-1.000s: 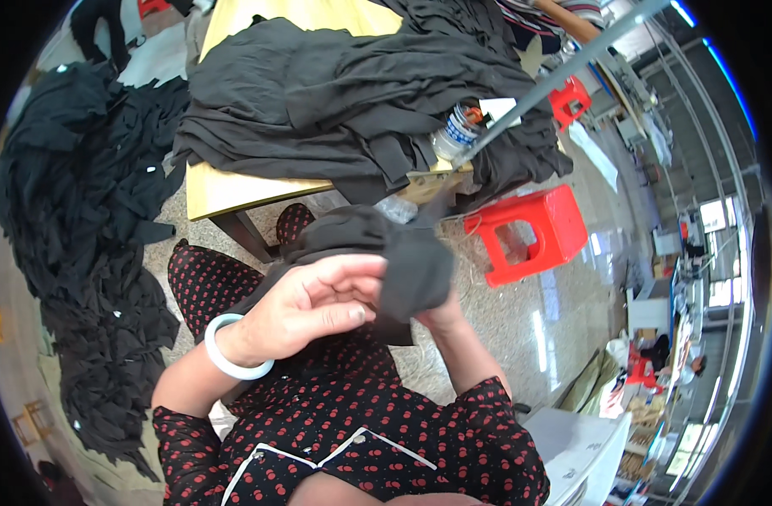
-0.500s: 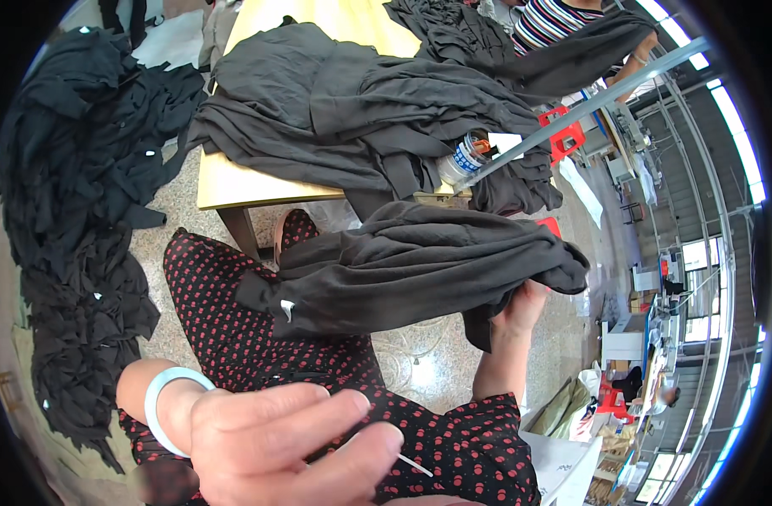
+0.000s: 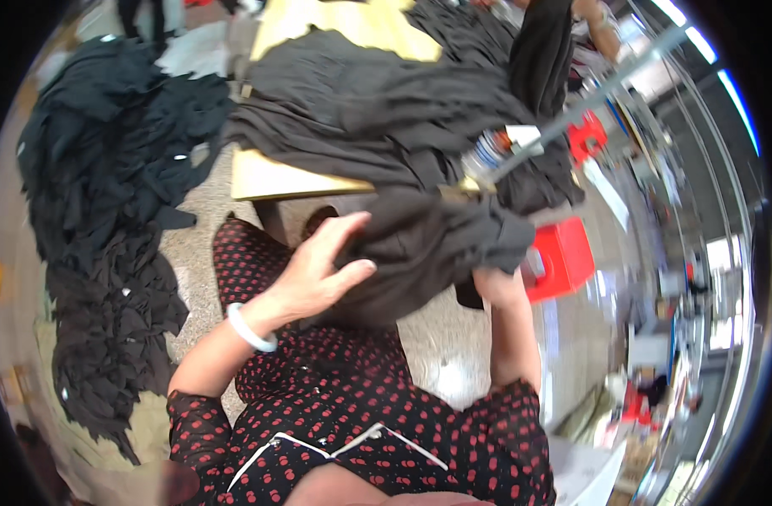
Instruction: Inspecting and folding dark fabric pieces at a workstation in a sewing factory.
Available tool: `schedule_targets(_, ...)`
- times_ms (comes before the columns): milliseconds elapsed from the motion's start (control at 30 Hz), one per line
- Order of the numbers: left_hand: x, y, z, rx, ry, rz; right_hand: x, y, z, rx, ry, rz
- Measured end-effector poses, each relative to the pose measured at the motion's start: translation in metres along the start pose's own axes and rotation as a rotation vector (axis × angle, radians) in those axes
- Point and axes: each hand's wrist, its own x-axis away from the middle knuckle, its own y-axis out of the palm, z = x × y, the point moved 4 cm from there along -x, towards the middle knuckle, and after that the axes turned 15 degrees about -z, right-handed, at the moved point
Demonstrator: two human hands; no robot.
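A black garment [image 3: 407,261] hangs bunched over my lap, blurred by motion. My right hand [image 3: 497,288] grips its right end, the fingers partly hidden by the cloth. My left hand [image 3: 318,266] is at the garment's left side, thumb and fingers apart and nothing between them; I cannot tell whether it touches the cloth. A pale bangle circles my left wrist.
Ahead stands a yellow table [image 3: 297,179] heaped with black garments [image 3: 344,101], with a clear jar [image 3: 487,153] by a slanting metal pole [image 3: 588,101]. A large pile of dark clothes [image 3: 108,169] lies at left. A red stool [image 3: 563,260] stands at right. Another person's arm [image 3: 603,34] lifts dark cloth at far right.
My left hand has moved forward from close to the camera to the garment. The garment has bunched up and shifted in my right hand. The view has tilted, showing more of the red stool.
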Motion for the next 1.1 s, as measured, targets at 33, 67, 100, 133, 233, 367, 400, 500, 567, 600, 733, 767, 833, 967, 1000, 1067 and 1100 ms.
schedule_targets(33,-0.003,0.0,-0.005,0.096,0.007,0.031,-0.005,0.008,-0.003,-0.045,0.023,-0.146)
schedule_targets(67,-0.005,-0.001,-0.009,0.144,0.019,0.047,-0.008,0.017,-0.007,-0.133,0.06,-0.331)
schedule_targets(100,-0.009,-0.004,-0.013,0.192,0.033,0.075,-0.013,0.029,-0.014,-0.275,0.031,-0.371)
schedule_targets(133,-0.01,-0.006,-0.017,0.291,0.034,0.097,-0.017,0.038,-0.021,-0.408,0.014,-0.363)
schedule_targets(233,-0.008,-0.002,-0.023,0.668,0.046,-0.051,-0.025,0.061,-0.046,-0.611,0.055,-0.782)
schedule_targets(367,0.006,0.012,-0.019,0.926,0.029,-0.365,-0.048,0.074,-0.065,-0.771,-0.015,-0.91)
schedule_targets(400,0.012,0.016,-0.02,1.015,-0.02,-0.418,-0.051,0.075,-0.065,-0.82,0.014,-0.915)
schedule_targets(500,0.023,0.005,-0.026,0.782,-0.059,-0.425,-0.063,0.083,-0.069,-0.653,-0.241,-0.983)
schedule_targets(567,0.033,-0.003,-0.027,0.744,-0.095,-0.355,-0.063,0.085,-0.063,-0.597,-0.222,-0.921)
schedule_targets(600,0.038,-0.007,-0.026,0.752,-0.122,-0.365,-0.062,0.085,-0.06,-0.631,-0.207,-0.921)
schedule_targets(733,0.044,-0.05,-0.014,0.213,-0.194,0.014,-0.067,0.081,-0.03,-0.533,0.043,-0.703)
schedule_targets(767,0.044,-0.07,-0.01,0.082,-0.17,0.118,-0.065,0.08,-0.019,-0.724,0.184,-0.541)
schedule_targets(833,0.046,-0.099,-0.011,0.354,-0.203,0.271,-0.07,0.078,0.0,-0.682,0.311,-0.503)
schedule_targets(967,0.038,-0.113,-0.008,0.587,-0.064,0.278,-0.068,0.08,0.013,-0.913,0.292,-0.36)
schedule_targets(1000,0.037,-0.112,-0.007,0.557,-0.047,0.274,-0.068,0.079,0.012,-0.91,0.258,-0.355)
schedule_targets(1067,0.034,-0.109,-0.008,0.546,-0.075,0.251,-0.069,0.077,0.012,-0.791,0.261,-0.336)
schedule_targets(1100,0.033,-0.109,-0.01,0.59,-0.082,0.248,-0.07,0.075,0.01,-0.706,0.213,-0.318)
